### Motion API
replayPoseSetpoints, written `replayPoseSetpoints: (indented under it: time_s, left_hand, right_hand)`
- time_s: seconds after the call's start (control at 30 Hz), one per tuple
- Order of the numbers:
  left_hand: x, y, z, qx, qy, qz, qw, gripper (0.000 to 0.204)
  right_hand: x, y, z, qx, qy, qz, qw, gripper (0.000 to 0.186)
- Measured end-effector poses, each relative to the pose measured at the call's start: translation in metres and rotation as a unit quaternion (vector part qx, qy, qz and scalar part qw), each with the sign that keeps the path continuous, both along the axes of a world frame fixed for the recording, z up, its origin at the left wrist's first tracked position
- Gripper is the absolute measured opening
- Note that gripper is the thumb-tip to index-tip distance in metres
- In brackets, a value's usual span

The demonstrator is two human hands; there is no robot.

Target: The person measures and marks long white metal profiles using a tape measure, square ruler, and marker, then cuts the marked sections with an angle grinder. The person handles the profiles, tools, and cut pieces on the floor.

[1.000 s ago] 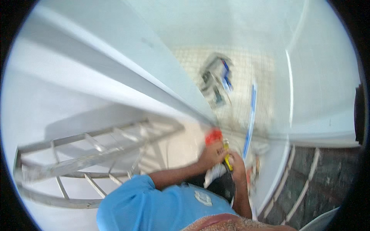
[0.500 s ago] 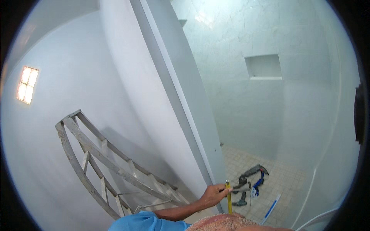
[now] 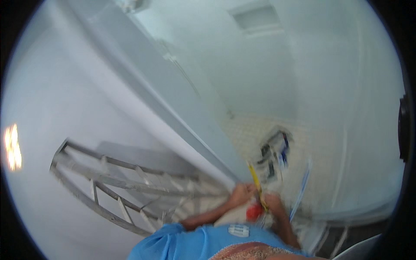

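Observation:
A yellow tape measure blade [image 3: 254, 175] sticks up between my two hands, its top end free. My left hand [image 3: 242, 195] is closed beside the blade, its fingers at the blade's edge. Lower on the blade, my right hand [image 3: 273, 202] is closed against its other side. Motion blurs both hands, so the exact grip is hard to see. Just below and between them shows a red rounded thing [image 3: 254, 212] whose kind I cannot make out.
A metal stepladder [image 3: 117, 182] leans at the left. A pale wall edge [image 3: 190, 134] runs down to my hands. Beyond it, dark and blue power tools [image 3: 273, 151] lie on the tiled floor [image 3: 242, 130], with a long blue-white strip [image 3: 300, 190] to the right. A wall niche [image 3: 258, 18] is above.
My view has tilted downward, so the tools and niche appear higher. My right hand has come into view at the tape measure, and so has the red thing. The blade now tilts left.

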State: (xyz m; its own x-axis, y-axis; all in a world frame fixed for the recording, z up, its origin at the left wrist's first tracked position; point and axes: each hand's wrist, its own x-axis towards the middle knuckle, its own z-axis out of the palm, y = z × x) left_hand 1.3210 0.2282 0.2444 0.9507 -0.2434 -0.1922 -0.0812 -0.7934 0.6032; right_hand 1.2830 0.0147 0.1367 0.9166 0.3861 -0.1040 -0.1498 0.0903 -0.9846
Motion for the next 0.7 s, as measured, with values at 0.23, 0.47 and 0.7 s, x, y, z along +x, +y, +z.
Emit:
replayPoseSetpoints:
  time_s: [0.23, 0.47, 0.7]
  left_hand:
    - [0.026, -0.029, -0.013, -0.261, 0.032, 0.078, 0.962, 0.036]
    - [0.092, -0.031, -0.118, -0.369, 0.158, 0.127, 0.907, 0.032]
    - [0.082, -0.036, -0.228, -0.299, 0.378, 0.080, 0.873, 0.029]
  right_hand:
    - [-0.121, -0.026, -0.038, -0.147, 0.099, -0.109, 0.978, 0.037]
    - [-0.325, -0.031, -0.067, -0.194, 0.381, -0.171, 0.888, 0.035]
    - [-0.406, 0.056, -0.032, -0.101, 0.554, -0.253, 0.786, 0.036]
